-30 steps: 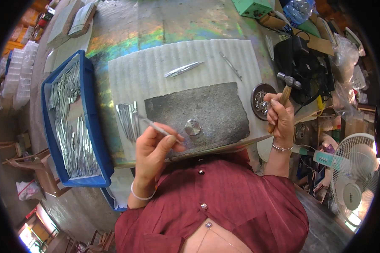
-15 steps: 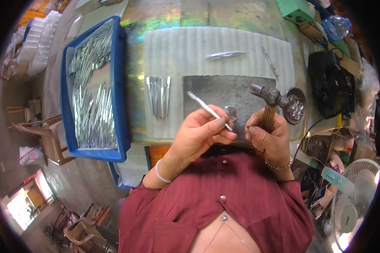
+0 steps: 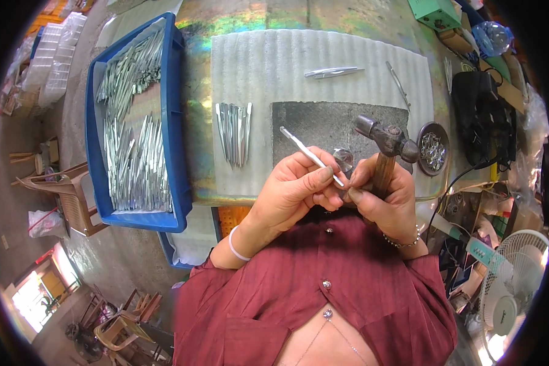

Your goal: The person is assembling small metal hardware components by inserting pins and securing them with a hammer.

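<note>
My left hand (image 3: 302, 186) pinches a slim silver-white metal tool (image 3: 305, 151) that slants up and to the left. Its lower end meets the fingertips of my right hand (image 3: 387, 192), where any small part between them is hidden. A ball-peen hammer (image 3: 385, 139) stands head up, its wooden handle wrapped by my right hand. Just beyond the fingers, a small shiny, clear-looking lump (image 3: 343, 158) rests on the dark grey slab (image 3: 311, 119). A dark round dish (image 3: 432, 149) of small shiny metal pieces sits right of the hammer.
At left, a blue tray (image 3: 175, 116) holds many slim metal tools. A row of similar tools (image 3: 233, 134) lies on the white foam sheet (image 3: 256, 61), with more slim tools (image 3: 334, 72) farther back. A black device (image 3: 473, 116) and a fan (image 3: 509, 299) are at right.
My two hands have come together, so the tool's lower end now meets my right fingertips. The hammer head has tilted slightly, and the whole view has shifted a little.
</note>
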A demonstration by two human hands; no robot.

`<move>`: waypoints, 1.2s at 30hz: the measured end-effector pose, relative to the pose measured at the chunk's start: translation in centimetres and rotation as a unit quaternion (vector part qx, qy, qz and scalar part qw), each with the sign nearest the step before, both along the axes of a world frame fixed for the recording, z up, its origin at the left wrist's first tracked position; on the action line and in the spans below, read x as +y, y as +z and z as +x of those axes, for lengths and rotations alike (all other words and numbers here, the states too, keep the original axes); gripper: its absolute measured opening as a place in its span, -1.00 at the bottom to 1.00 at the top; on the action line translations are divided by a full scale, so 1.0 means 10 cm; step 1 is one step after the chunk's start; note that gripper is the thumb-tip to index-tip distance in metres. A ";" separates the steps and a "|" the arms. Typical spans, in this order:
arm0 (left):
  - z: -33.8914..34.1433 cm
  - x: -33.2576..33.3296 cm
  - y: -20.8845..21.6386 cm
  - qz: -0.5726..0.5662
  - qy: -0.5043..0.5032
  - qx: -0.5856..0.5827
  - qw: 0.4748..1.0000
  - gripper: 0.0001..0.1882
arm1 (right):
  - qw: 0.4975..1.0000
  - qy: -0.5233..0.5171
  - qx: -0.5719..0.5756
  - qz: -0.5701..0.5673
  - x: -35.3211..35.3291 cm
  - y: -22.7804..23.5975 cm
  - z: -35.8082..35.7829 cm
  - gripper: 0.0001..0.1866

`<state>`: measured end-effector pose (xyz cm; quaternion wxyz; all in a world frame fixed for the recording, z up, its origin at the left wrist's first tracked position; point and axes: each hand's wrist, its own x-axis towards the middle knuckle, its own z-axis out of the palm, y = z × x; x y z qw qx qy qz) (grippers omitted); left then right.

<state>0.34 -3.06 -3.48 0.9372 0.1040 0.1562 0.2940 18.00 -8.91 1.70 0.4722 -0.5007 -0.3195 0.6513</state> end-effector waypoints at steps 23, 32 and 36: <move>-0.10 -0.03 -0.10 0.063 0.122 0.079 0.987 -0.89 | 0.943 0.016 -0.321 0.082 0.05 -0.31 0.16 -0.59; -0.03 0.00 -0.06 0.212 0.116 0.181 0.953 -0.91 | 0.876 0.060 -0.458 0.141 0.14 -0.29 0.08 -0.60; 0.06 0.00 -0.05 0.269 0.101 0.225 0.931 -0.92 | 0.896 0.011 -0.415 0.158 0.09 -0.35 0.13 -0.64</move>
